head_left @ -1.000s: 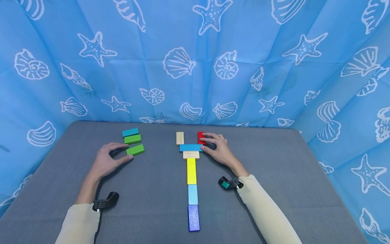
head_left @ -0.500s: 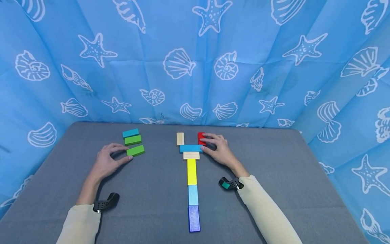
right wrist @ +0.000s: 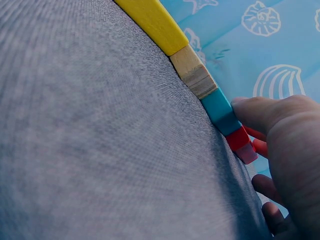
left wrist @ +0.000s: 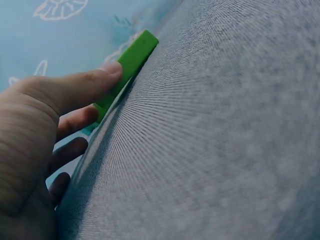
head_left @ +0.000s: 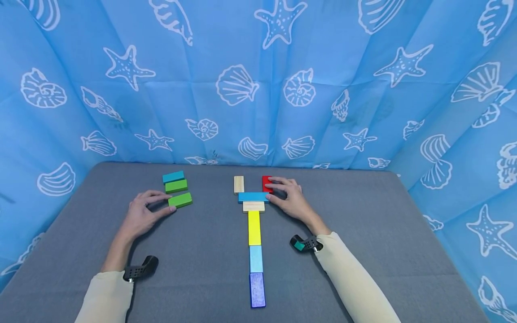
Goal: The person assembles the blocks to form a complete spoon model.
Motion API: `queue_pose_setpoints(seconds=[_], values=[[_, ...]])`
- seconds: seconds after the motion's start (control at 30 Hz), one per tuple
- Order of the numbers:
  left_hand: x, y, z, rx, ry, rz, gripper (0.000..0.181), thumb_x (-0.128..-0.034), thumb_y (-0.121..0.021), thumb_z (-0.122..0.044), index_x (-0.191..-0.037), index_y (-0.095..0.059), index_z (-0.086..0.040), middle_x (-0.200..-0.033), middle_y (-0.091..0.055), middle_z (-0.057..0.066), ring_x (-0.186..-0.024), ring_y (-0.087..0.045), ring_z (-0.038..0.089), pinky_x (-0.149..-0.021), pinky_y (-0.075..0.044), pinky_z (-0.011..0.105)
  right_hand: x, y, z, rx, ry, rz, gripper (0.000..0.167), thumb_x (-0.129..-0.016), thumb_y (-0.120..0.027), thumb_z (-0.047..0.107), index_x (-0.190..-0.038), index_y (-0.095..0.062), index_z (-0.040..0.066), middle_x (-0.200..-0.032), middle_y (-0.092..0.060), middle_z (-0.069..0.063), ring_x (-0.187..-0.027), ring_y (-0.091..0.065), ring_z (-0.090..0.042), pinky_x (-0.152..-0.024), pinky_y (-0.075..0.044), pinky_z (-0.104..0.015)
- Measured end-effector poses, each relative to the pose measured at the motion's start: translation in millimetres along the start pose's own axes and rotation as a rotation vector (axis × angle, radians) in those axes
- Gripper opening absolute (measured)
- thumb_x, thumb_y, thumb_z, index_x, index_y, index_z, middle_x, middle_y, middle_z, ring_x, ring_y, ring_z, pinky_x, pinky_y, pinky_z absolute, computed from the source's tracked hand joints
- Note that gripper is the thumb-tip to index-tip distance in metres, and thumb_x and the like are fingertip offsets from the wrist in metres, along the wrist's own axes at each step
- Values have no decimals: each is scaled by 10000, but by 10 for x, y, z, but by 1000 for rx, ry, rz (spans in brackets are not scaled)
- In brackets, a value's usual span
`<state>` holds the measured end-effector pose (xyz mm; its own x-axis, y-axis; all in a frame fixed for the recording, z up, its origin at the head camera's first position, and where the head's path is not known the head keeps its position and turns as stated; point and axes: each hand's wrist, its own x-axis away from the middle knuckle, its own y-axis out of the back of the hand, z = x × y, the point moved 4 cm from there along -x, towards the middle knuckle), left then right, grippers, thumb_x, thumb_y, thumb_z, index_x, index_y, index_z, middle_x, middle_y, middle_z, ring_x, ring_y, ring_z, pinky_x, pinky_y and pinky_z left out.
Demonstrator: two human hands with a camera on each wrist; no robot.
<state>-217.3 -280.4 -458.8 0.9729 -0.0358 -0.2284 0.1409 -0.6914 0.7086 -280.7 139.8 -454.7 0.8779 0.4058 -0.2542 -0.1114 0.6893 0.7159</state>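
Observation:
My left hand [head_left: 143, 213] pinches the nearer green block [head_left: 180, 200] between thumb and index finger at its left end. The block [left wrist: 135, 57] lies on the cloth in the left wrist view. Just behind it are another green block [head_left: 176, 186] and a teal block [head_left: 173, 176]. My right hand [head_left: 291, 197] is at the top of a block figure. Its thumb touches the right end of a blue block [head_left: 252, 197], and its fingertips rest on a red block [head_left: 266, 181]. In the right wrist view the red block [right wrist: 237, 139] meets the blue block [right wrist: 220, 111].
Below the blue block, a wooden block [head_left: 253, 206], a yellow block [head_left: 254, 228], a light blue block [head_left: 256, 259] and a dark blue block [head_left: 257, 290] form a line. Another wooden block [head_left: 239, 184] stands left of the red one. A blue curtain [head_left: 258, 112] hangs behind the grey-covered table [head_left: 194, 278].

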Motion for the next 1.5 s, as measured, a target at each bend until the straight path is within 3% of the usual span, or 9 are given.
queue_pose_setpoints(seconds=[0.33,0.63,1.2,1.5], values=[[-21,26,-61,65,25,30,464,-901,-792,-341,-1238,-716,-32,-1286,-590,216,-1316,-417,477,-1040,-269,723,0,-7,-19,5,-25,10,406,-953,-725,245,-1335,-683,115,-1484,-527,-81,-1280,-419,-325,-1003,-284,-548],[-81,8,-258,120,-24,28,433,-891,-806,-315,-1220,-729,-45,-1275,-604,189,-1294,-450,443,-1025,-304,695,-1,6,-27,-7,-6,7,410,-955,-724,249,-1336,-680,105,-1484,-528,-87,-1277,-421,-328,-1002,-281,-552],[-125,-172,-671,176,-122,69,405,-872,-824,-308,-1209,-749,-96,-1248,-621,119,-1185,-518,325,-923,-409,536,1,7,-3,2,-9,3,414,-950,-732,245,-1339,-680,112,-1481,-531,-82,-1270,-424,-325,-1002,-288,-562],[-216,-320,-860,195,-144,87,422,-872,-824,-318,-1220,-745,-93,-1210,-624,84,-1140,-527,277,-897,-437,531,10,11,2,-6,7,-2,413,-945,-736,239,-1332,-683,102,-1477,-534,-93,-1262,-430,-331,-987,-291,-557]])
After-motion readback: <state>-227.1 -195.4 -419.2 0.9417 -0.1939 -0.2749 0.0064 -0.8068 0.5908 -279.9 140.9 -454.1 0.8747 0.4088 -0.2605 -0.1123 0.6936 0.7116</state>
